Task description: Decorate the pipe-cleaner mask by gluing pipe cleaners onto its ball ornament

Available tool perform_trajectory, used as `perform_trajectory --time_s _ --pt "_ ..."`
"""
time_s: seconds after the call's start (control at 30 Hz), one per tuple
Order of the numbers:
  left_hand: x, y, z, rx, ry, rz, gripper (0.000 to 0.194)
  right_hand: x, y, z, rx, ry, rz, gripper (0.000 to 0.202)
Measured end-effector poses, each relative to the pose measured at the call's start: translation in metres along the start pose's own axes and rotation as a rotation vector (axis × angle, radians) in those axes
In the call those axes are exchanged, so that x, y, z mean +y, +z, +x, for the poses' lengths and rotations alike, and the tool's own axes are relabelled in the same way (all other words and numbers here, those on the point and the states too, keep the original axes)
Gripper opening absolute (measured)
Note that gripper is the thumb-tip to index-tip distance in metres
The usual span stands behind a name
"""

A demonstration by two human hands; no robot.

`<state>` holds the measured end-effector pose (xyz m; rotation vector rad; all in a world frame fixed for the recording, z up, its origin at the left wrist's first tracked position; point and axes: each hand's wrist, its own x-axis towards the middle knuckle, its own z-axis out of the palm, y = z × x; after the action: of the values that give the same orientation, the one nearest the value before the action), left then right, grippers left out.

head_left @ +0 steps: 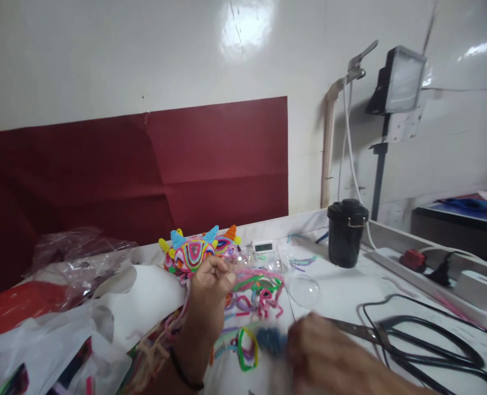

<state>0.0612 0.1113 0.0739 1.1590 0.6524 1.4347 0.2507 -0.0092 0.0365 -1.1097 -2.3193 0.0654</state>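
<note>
In the head view, a blurred blue tuft (271,340) shows just left of the right hand (329,354) – the nearer hand – toward the tabletop's (346,291) near edge, its long axis unclear. That hand points leftward, low, fingers too smeared to tell whether they grip. The left hand (213,282) stands raised, fingers curled together; whether they pinch anything I cannot tell

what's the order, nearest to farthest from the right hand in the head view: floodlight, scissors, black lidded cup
1. Scissors, just to the right of the right hand.
2. Black lidded cup, farther back.
3. Floodlight, high at upper right.
</note>
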Motion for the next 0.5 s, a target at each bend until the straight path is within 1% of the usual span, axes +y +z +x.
perform_trajectory --time_s 0.03,0.07,0.1,0.13,0.17,0.2,0.3,0.37,0.5 --pt "0.000 0.000 -0.001 -0.003 0.002 0.018 0.019 0.000 -0.006 0.005 0.061 0.019 -0.004 0.027" --pt "-0.001 0.001 -0.001 -0.007 0.004 0.038 0.019 0.000 -0.011 0.011 0.162 0.051 -0.012 0.028" --pt "-0.001 0.001 -0.002 -0.010 0.009 0.051 0.019 0.000 -0.015 0.018 0.332 0.077 -0.019 0.025" --pt "-0.001 0.002 -0.003 -0.012 0.014 0.057 0.018 0.000 -0.017 0.026 0.448 0.104 -0.014 0.024" --pt "-0.002 0.002 -0.003 -0.013 0.021 0.056 0.018 0.000 -0.019 0.034 0.494 0.139 0.018 0.023" --pt "-0.002 0.002 -0.003 -0.016 0.028 0.052 0.019 -0.001 -0.020 0.041 0.496 0.182 0.073 0.020" --pt "-0.004 0.002 -0.004 -0.015 0.035 0.044 0.019 0.001 -0.019 0.058 0.417 0.272 0.285 0.009" --pt "-0.006 0.001 -0.003 -0.005 0.029 0.057 0.019 0.004 -0.017 0.064 0.411 0.290 0.382 0.013" --pt "-0.008 0.001 -0.003 -0.011 0.038 0.076 0.020 0.013 -0.014 0.068 0.448 0.324 0.458 0.019"
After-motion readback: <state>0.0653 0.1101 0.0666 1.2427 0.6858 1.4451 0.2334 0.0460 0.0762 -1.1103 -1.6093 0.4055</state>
